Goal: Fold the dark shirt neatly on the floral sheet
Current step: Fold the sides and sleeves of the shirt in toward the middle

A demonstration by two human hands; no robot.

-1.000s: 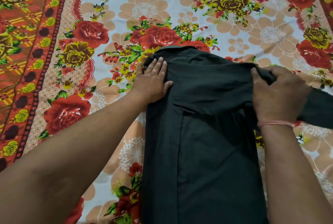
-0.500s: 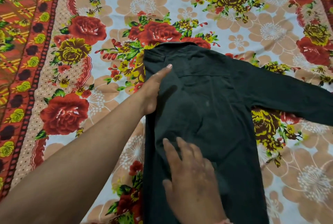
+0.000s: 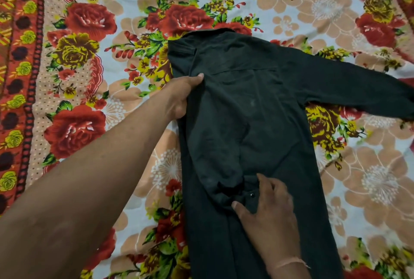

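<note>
the dark shirt (image 3: pixel 257 121) lies flat on the floral sheet (image 3: pixel 112 77), back side up, collar (image 3: pixel 201 35) at the far end. its long axis runs from the collar toward the viewer. the hem is cut off by the lower frame edge. one sleeve (image 3: pixel 358 90) extends flat to the right, its cuff cut off at the right edge. the other sleeve is folded across the body, ending in a bunched cuff with a small button (image 3: pixel 252 194). the fabric is near black, lightly creased, with a horizontal yoke seam. the left hand (image 3: pixel 181 97) grips the shirt's left folded edge, fingers hidden under the cloth. the right hand (image 3: pixel 268 209) rests spread on the cuff, holding nothing. a thin band (image 3: pixel 289 263) circles the right wrist.
</note>
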